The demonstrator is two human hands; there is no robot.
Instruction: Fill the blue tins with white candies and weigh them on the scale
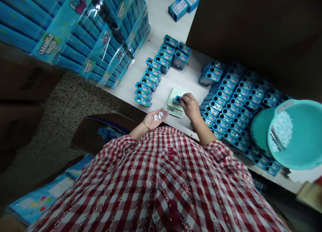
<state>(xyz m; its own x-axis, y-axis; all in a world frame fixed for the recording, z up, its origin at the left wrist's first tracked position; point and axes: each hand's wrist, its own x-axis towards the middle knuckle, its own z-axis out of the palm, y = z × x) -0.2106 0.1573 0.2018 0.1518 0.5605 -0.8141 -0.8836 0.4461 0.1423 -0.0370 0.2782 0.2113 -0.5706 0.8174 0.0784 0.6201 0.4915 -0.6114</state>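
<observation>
My left hand (156, 118) is turned palm up, its fingers stretched out, holding several small white candies (158, 116) on the palm. Beside it, on the white table, is a small pale kitchen scale (171, 108); its digits are too small to read. A blue candy box (176, 100) with a round hole in its top rests on the scale's plate. The fingers of my right hand (189, 104) are pinched together over this box, at its right end. Whatever the pinch holds, if anything, is hidden.
Rows of similar blue boxes (151, 77) stand left of the scale, with many more (230, 108) to the right, several topped with white candies. A turquoise bucket (259, 131) at right holds white candies and a metal scoop (277, 139). Wrapped display packs (83, 34) are stacked at left.
</observation>
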